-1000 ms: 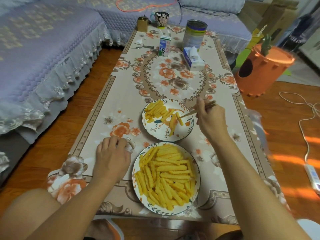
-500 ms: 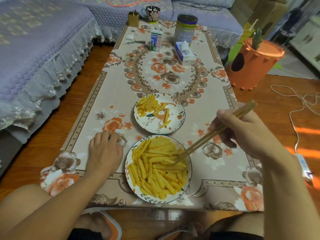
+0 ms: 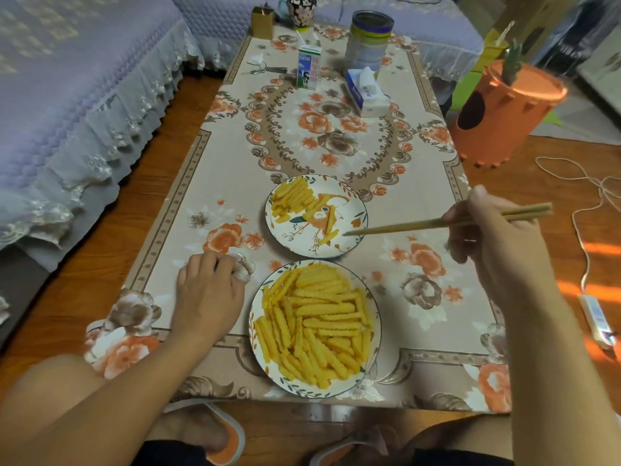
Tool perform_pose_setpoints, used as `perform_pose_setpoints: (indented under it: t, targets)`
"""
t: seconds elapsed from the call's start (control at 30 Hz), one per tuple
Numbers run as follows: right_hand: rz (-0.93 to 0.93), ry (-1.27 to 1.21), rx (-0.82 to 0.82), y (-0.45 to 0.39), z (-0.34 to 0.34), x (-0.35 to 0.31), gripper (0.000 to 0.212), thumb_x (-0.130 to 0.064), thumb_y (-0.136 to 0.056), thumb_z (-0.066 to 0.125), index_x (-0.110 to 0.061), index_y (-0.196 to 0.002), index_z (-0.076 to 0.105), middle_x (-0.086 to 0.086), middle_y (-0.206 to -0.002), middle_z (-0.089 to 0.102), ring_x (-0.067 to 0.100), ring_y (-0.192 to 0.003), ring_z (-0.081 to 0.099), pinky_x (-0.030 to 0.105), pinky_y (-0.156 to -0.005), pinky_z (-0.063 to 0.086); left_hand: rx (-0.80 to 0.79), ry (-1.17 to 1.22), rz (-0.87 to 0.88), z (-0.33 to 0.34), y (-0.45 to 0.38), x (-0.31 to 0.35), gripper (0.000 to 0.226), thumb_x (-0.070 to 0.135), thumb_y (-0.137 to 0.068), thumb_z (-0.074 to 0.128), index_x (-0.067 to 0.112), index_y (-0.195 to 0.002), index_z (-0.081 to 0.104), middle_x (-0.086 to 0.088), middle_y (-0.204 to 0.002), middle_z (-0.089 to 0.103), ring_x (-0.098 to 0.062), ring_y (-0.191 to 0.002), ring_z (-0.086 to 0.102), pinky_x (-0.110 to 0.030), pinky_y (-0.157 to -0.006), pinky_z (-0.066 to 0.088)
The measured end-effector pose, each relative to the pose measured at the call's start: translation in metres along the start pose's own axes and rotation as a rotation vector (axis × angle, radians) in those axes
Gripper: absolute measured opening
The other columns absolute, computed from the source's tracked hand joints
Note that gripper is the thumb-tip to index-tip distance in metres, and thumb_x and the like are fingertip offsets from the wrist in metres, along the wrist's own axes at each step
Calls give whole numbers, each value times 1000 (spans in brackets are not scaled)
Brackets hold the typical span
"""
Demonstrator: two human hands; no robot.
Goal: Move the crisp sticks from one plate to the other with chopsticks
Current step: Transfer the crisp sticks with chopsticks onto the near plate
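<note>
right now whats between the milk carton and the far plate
Nothing stands there in the head view: only bare floral cloth between the milk carton and the far plate.

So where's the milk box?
In the head view the milk box stands upright at the table's far end, left of the tin and the tissue box, with keys to its left.

I count 2 plates: near plate (image 3: 257,334), far plate (image 3: 356,210). 1 pr chopsticks (image 3: 396,227). Upper frame: 1 milk carton (image 3: 308,71), 1 tin (image 3: 368,38), 1 tissue box (image 3: 368,94), 1 mug (image 3: 301,8). Sticks: too many to count.
</note>
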State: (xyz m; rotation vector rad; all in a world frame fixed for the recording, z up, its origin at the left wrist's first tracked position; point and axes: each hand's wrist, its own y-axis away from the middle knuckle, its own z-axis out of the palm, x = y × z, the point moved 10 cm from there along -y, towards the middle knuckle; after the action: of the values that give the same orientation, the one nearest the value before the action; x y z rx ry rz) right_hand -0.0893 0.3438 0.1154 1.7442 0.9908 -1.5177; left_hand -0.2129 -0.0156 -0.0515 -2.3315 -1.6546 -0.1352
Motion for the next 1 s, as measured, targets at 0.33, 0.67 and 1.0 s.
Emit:
perform_pose_setpoints:
  t: [0.33, 0.67, 1.0]
  targets:
    - [-91, 337, 195, -47, 89, 31, 53, -41, -105, 53, -1, -75, 70, 17, -60, 65, 24, -52, 62, 42, -57, 50, -33, -26, -13, 0, -4, -2, 38, 31, -88, 35, 15, -108, 64, -5, -108, 55, -29, -101, 48, -46, -87, 43]
    - [37, 21, 98, -17, 33, -7, 53, -40, -109, 41, -6, -80, 70, 2, -55, 53, 10, -45, 46, 27, -46, 37, -30, -17, -14, 1, -3, -4, 36, 31, -89, 37, 15, -108, 64, -5, -110, 56, -29, -103, 48, -46, -87, 42]
    - [8, 230, -335, 48, 38, -17, 53, -46, -97, 47, -10, -70, 74, 25, -58, 52, 20, -47, 48, 22, -44, 38, -5, 20, -12, -1, 1, -2, 37, 30, -89, 38, 14, -111, 63, -7, -111, 56, -30, -104, 46, -46, -87, 42]
